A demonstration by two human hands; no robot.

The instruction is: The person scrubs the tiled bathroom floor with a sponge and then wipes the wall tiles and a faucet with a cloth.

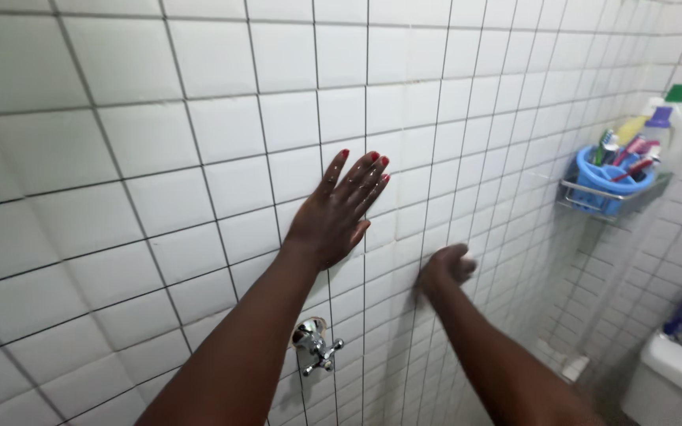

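Observation:
My left hand [341, 209] lies flat against the white tiled wall [159, 142], fingers spread and pointing up, nails painted red. My right hand [445, 268] is lower and to the right, closed around a small pale thing [467, 257] pressed to the tiles; what that thing is I cannot tell, as the hand is blurred. Both forearms reach up from the bottom of the view.
A chrome tap valve [316, 344] juts from the wall below my left arm. At the right corner a wire shelf [617, 193] holds a blue cup of toothbrushes [613, 177] and bottles [661, 118]. A white toilet tank [672, 375] stands at the lower right.

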